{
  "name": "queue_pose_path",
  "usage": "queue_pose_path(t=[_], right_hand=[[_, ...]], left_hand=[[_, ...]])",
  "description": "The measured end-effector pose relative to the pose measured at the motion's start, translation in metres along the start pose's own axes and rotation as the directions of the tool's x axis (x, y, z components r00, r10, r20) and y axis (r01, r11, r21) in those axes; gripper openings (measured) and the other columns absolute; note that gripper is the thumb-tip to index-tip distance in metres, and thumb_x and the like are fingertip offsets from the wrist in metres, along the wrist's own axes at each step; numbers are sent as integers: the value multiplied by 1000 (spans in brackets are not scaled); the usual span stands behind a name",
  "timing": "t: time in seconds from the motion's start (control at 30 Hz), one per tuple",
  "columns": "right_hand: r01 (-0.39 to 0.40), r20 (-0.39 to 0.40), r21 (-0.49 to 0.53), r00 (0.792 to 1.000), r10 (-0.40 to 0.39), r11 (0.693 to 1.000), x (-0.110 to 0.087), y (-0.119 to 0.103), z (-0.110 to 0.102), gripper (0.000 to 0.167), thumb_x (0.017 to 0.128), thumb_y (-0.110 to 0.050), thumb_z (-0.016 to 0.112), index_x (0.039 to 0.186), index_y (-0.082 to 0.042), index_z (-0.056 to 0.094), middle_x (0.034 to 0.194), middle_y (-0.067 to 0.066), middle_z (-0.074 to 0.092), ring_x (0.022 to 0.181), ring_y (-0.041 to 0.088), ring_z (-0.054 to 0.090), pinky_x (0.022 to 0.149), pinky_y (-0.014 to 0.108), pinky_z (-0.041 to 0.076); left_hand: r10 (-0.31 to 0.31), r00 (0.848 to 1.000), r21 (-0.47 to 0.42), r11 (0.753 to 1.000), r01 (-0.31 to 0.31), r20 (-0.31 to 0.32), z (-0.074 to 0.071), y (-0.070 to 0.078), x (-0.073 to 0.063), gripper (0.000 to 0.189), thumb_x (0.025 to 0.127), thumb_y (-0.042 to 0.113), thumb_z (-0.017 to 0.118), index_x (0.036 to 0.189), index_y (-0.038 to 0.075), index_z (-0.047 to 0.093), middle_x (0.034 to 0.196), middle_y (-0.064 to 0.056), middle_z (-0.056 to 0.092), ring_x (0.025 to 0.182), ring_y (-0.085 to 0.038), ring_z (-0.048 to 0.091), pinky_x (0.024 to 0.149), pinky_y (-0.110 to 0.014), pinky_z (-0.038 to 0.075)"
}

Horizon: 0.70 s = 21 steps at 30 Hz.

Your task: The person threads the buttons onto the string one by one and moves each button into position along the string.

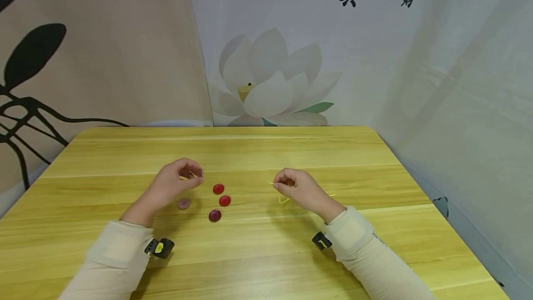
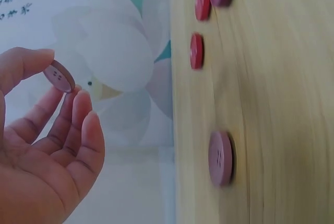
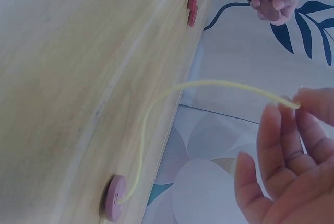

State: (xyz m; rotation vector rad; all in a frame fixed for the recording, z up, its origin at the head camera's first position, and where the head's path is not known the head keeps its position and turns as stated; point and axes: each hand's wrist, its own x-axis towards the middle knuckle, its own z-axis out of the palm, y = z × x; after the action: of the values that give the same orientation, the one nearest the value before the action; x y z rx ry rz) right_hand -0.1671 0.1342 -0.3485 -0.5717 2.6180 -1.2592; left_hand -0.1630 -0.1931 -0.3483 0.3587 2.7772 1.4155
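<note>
My left hand (image 1: 176,180) is raised over the table and pinches a mauve four-hole button (image 2: 58,77) between thumb and fingertips. Below it lies a similar mauve button (image 1: 183,203). On the other side, my right hand (image 1: 300,189) pinches the end of a yellow string (image 3: 209,83) between thumb and fingers. That string arcs down to another mauve button (image 3: 115,198), meeting it at its holes, close to the table; the head view hides this button behind the right hand.
On the wooden table (image 1: 266,258), two red buttons (image 1: 218,189) and a dark red button (image 1: 214,215) lie between the hands. A lotus-printed curtain (image 1: 275,78) hangs behind the far edge.
</note>
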Motion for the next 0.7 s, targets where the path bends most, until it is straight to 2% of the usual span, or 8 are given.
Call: queue_pose_path(t=[0.23, 0.37, 0.53, 0.7], right_hand=[[6, -8, -4, 1000, -6, 1000, 0, 1, 0, 11, 97, -18, 60, 101, -9, 66, 95, 5, 65, 87, 16, 56, 82, 35, 47], [11, -7, 1, 1000, -11, 1000, 0, 0, 0, 13, 97, -17, 60, 102, -7, 65, 97, 8, 65, 87, 16, 56, 82, 35, 47], [20, -7, 4, 1000, -20, 1000, 0, 1, 0, 12, 97, -18, 60, 102, -9, 66, 95, 3, 64, 86, 16, 56, 81, 34, 47], [23, -7, 6, 1000, -23, 1000, 1, 0, 0, 11, 97, -19, 60, 101, -10, 66, 96, 5, 65, 86, 16, 56, 81, 34, 46]], left_hand=[[22, 998, -52, 998, -24, -50, 11, 9, 3, 22, 91, 15, 67, 108, 1, 60, 100, -10, 63, 92, -22, 55, 76, -34, 46], [9, 998, -79, 997, -13, -57, 16, 13, 4, 23, 92, 16, 67, 109, 2, 60, 100, -9, 62, 94, -22, 55, 77, -34, 45], [2, 998, -123, 992, -10, -65, 23, 20, 6, 24, 92, 17, 67, 109, 3, 60, 101, -9, 62, 96, -24, 55, 78, -34, 45], [-13, 998, -177, 984, 2, -63, 30, 25, 8, 25, 92, 16, 66, 112, 2, 59, 105, -11, 61, 98, -25, 56, 80, -34, 46]])
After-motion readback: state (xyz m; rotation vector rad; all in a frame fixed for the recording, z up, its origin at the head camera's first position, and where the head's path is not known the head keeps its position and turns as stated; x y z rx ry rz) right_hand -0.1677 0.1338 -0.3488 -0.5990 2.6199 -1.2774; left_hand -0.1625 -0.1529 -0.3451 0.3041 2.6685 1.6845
